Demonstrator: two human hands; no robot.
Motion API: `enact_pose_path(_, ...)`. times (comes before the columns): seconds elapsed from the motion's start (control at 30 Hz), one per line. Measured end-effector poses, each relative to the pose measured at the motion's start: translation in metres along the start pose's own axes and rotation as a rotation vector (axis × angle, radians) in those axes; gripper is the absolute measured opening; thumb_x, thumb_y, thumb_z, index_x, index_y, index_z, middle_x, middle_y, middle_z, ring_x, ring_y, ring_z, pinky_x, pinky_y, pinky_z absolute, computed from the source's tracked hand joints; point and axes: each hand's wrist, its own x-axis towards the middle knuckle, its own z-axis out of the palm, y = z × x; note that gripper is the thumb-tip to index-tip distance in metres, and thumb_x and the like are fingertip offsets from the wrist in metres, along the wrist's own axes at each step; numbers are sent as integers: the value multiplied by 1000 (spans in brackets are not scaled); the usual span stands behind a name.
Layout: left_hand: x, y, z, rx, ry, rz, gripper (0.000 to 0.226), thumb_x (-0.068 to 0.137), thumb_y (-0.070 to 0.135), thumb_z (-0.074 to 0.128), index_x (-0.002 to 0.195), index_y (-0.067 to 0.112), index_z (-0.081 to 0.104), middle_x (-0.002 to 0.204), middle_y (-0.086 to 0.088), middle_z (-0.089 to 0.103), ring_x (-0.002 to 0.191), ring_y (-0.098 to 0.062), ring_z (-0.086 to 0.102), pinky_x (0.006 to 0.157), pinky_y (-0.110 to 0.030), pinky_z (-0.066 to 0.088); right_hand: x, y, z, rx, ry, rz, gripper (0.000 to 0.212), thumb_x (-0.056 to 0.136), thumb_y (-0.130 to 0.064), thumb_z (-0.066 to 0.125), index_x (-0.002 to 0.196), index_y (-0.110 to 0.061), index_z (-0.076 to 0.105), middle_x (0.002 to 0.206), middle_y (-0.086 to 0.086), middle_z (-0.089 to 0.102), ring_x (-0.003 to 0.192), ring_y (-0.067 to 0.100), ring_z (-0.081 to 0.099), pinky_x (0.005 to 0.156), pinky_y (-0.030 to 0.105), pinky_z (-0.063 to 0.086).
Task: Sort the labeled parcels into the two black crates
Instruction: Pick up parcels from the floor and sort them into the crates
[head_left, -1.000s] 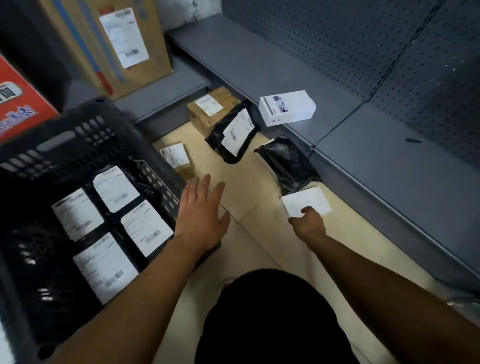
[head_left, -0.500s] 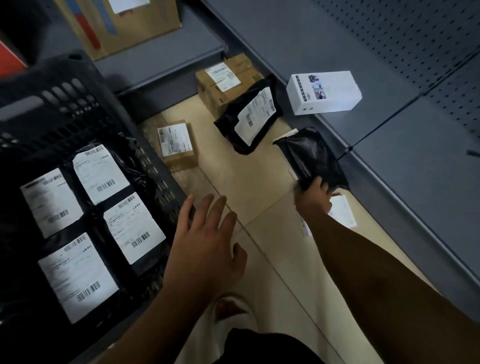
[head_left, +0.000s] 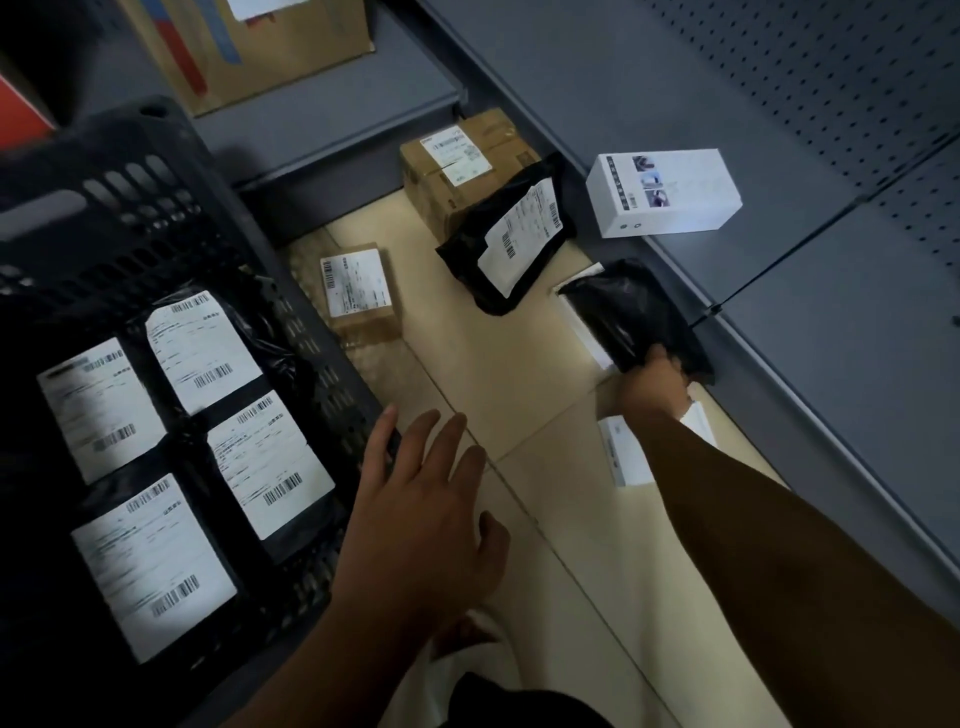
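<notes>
A black crate (head_left: 119, 208) stands at the left, holding several black bagged parcels with white barcode labels (head_left: 202, 348). On the beige floor lie a small brown labeled box (head_left: 358, 291), a bigger brown labeled box (head_left: 462, 166) and a black labeled bag (head_left: 511, 239) leaning on it. My right hand (head_left: 652, 384) grips the near edge of another black bag (head_left: 628, 312) lying by the shelf base. A white parcel (head_left: 623, 452) lies under my right forearm. My left hand (head_left: 421, 514) hovers open, fingers spread, beside the crate's right wall.
A grey low shelf (head_left: 831, 338) runs along the right, with a white product box (head_left: 665, 192) on it and pegboard behind. A large cardboard carton (head_left: 249, 47) stands on the back shelf. My shoe shows near the bottom.
My right hand let go of the white parcel, which now lies on the floor, and reached forward to grasp the black bag. The view moved closer and down.
</notes>
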Motion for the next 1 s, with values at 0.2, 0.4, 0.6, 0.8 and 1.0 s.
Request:
enact_pose_path(0.2,-1,0,0,5,-13,2,56,74,47,52,114,13,71,136,-13,61,132,-32,50,119,-57,17,-48,-26,-66,479,199,-206,8,102,-14,45,96,-11,46,81,8,55,72,26,53,67,31,42)
enact_pose_path(0.4,-3,0,-9,-148,-22,11,61,72,47,55,122,13,67,131,-13,62,126,-28,54,119,-53,9,-124,-70,-156,886,-126,-251,25,102,-17,52,78,-25,51,69,0,52,62,16,48,57,27,36)
enact_pose_path(0.6,-32,-13,-92,-1004,233,-352,39,90,8,64,126,22,63,131,1,58,118,-12,56,104,-43,48,-227,-150,-236,1085,-455,-317,38,103,-17,52,66,-26,55,68,-7,56,59,8,54,48,20,39)
enact_pose_path(0.8,-115,-128,-207,-1607,430,-517,49,89,21,70,132,37,54,137,4,59,125,-13,56,105,-36,42,-323,-230,-267,1137,-665,-522,28,100,-19,53,73,-24,54,83,6,60,75,16,59,59,25,40)
enact_pose_path(1.0,-185,-200,-237,-1822,520,-331,86,71,45,84,145,18,49,140,-8,60,125,-22,60,101,-44,51,-403,-272,-230,1090,-973,-389,24,104,-18,48,80,-20,50,89,5,64,82,19,63,63,31,53)
